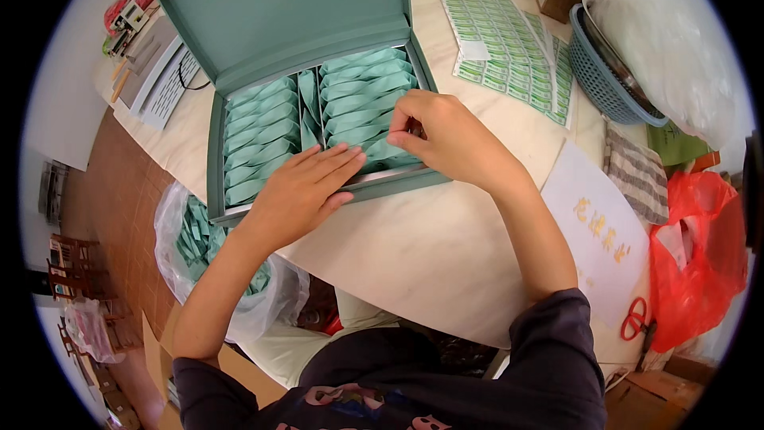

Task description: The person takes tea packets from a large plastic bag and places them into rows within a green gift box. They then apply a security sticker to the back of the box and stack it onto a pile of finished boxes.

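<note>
A green gift box (326,0) stands on the table with its lid raised at the back. Rows of small green packets (263,123) fill its left and right compartments, and a few more stand in the narrow middle one. My left hand (298,191) lies flat over the box's front part, fingers stretched out across the packets near the right compartment's front end. Above the right side of that compartment is my right hand (438,131), its thumb and fingers curled together in a pinch. Whatever they may hold is too small or hidden to make out.
Below the table's left edge, a clear plastic bag (171,247) holds more green packets. Green-printed label sheets (509,52), a blue basket (597,84), a striped cloth (633,171), a white bag with gold lettering (593,223), a red plastic bag (696,263) and red-handled scissors (634,318) lie to the right.
</note>
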`<state>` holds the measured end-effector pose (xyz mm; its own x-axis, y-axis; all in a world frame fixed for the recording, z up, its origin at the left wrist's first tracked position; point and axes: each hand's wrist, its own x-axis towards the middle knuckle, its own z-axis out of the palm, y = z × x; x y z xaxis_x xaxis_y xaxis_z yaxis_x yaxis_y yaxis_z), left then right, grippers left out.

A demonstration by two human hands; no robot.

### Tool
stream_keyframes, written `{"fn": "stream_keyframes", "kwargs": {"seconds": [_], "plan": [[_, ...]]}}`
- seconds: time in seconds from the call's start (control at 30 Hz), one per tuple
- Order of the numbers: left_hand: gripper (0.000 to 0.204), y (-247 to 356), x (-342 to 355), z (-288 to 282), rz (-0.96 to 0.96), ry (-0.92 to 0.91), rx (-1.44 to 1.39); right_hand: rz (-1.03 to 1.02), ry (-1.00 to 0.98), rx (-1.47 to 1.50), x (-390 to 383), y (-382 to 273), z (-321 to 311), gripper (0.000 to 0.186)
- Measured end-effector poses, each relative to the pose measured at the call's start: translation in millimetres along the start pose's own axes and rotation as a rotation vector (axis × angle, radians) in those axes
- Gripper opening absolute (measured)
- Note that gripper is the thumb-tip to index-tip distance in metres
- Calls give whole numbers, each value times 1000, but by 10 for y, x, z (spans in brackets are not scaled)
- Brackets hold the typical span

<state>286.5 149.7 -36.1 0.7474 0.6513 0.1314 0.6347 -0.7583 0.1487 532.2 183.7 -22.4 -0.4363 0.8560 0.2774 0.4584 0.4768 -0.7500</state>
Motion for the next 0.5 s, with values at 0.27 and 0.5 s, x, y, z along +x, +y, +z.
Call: {"fn": "stream_keyframes", "kwargs": {"seconds": [0.27, 0.5], "plan": [[46, 14, -12, 19, 33, 16, 28, 33, 57, -521, -68, 194, 171, 5], [33, -50, 13, -57, 7, -10, -109, -10, -16, -558, -60, 188, 46, 2]]}}
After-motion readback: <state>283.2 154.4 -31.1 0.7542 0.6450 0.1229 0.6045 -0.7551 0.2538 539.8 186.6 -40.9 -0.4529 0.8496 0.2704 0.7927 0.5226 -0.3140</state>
